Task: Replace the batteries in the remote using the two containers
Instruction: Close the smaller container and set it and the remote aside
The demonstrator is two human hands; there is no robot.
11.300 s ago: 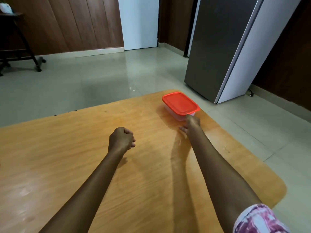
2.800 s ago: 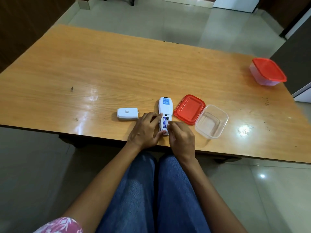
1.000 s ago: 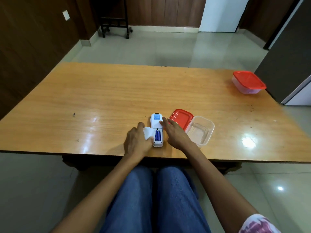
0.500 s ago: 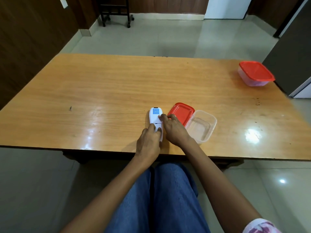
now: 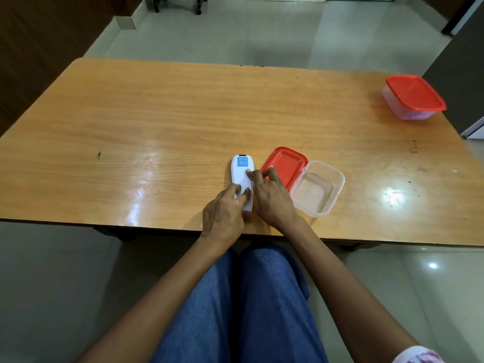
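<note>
A white remote (image 5: pixel 241 170) lies face down near the table's front edge, blue label at its far end and its back cover in place over the battery bay. My left hand (image 5: pixel 225 213) presses the remote's near end with thumb and fingers. My right hand (image 5: pixel 271 199) rests its fingertips on the remote's right side. Just right of it lie a loose red lid (image 5: pixel 286 163) and an open clear container (image 5: pixel 318 187) that looks empty. A second container (image 5: pixel 412 96) with a red lid on sits at the table's far right.
The wooden table (image 5: pixel 183 121) spreads wide to the left and behind the remote. A grey cabinet (image 5: pixel 461 74) stands beyond the right end. My knees in blue jeans (image 5: pixel 243 297) are under the front edge. Tiled floor lies all around.
The white back cover, held at the remote's left a second ago with blue batteries showing, now sits on the remote and hides them. Both hands have closed in on the remote.
</note>
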